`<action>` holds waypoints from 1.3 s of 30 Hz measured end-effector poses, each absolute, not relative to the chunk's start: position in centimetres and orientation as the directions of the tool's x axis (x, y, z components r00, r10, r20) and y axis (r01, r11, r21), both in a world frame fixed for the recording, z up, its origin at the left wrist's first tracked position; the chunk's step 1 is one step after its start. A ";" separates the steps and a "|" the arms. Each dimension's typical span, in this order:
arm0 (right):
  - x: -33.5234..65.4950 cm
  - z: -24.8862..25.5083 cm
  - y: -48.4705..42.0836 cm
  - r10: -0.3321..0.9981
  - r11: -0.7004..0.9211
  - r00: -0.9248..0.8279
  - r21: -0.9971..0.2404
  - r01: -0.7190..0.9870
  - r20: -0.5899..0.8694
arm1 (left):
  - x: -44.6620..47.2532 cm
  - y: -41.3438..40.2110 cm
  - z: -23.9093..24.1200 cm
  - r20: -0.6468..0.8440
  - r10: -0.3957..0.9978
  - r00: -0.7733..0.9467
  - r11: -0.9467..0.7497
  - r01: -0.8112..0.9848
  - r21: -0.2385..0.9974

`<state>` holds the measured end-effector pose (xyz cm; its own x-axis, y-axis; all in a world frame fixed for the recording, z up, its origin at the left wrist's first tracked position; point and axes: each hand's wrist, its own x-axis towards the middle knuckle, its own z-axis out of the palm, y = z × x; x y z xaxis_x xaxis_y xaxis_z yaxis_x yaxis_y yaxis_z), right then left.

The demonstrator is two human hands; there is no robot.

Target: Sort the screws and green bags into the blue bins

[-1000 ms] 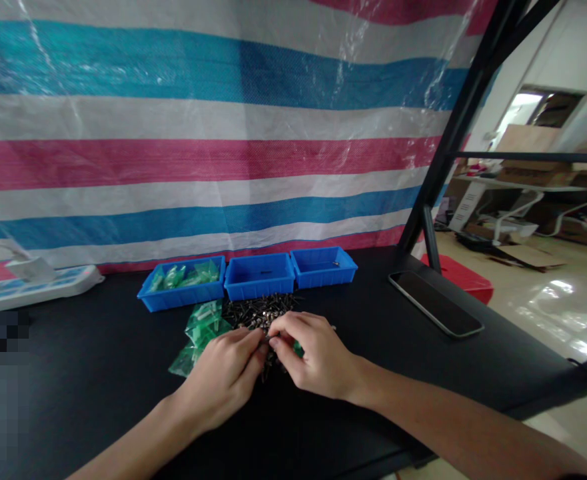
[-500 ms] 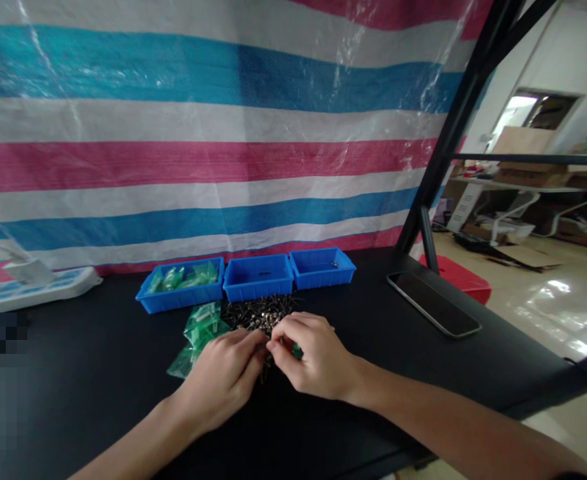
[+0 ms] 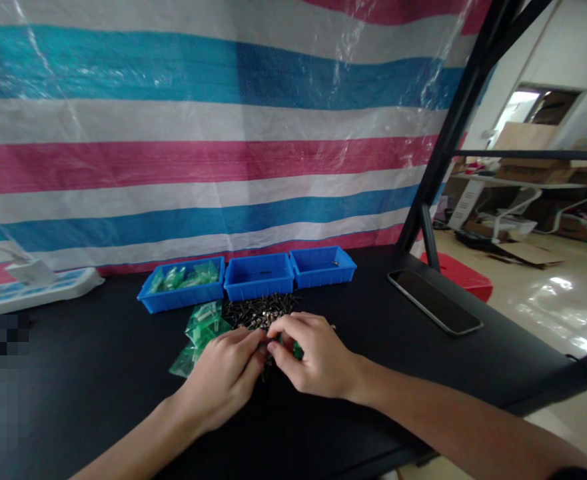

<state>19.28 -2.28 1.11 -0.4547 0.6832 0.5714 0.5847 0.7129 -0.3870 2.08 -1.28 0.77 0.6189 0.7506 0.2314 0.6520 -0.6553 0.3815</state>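
My left hand (image 3: 228, 370) and my right hand (image 3: 316, 353) meet fingertip to fingertip over a pile of screws (image 3: 260, 308), dark ones at the back and shinier ones in front. Both hands are closed in a pinch; whatever sits between the fingertips is too small and hidden to name. A bit of green shows behind my right fingers. Against the left side of the pile lie green plastic bags (image 3: 204, 327), partly behind my left hand. Behind the pile stands a blue bin (image 3: 258, 287) with a small dark piece in it.
Left of that bin is a blue bin (image 3: 180, 298) of green bags; to its right, a blue bin (image 3: 323, 275) holds a small metal piece. A phone (image 3: 433, 301) lies right, a power strip (image 3: 68, 285) left. A black frame post (image 3: 448, 140) rises at the table's back right.
The right index finger has shifted slightly, and a small gap now shows between the two hands' fingertips. Otherwise the hands and the things on the table keep their places.
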 end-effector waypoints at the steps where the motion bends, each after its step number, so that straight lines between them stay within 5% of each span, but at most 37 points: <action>1: 19.3 1.1 -2.3 0.679 0.718 -0.462 -0.385 0.581 0.571 | 2.1 -1.3 0.8 0.233 0.750 0.619 -0.656 0.651 0.382; 25: 20.1 1.6 -1.4 0.689 0.696 -0.405 -0.393 0.601 0.601 | 1.8 -0.8 1.1 0.262 0.672 0.692 -0.734 0.580 0.353; 30: 20.2 1.7 -1.3 0.674 0.707 -0.432 -0.353 0.613 0.599 | 1.6 -1.1 1.9 0.224 0.564 0.795 -0.821 0.507 0.263; 39: 20.2 1.6 -1.3 0.694 0.691 -0.519 -0.259 0.675 0.498 | 1.9 -1.5 1.0 0.182 0.583 0.792 -0.810 0.547 0.213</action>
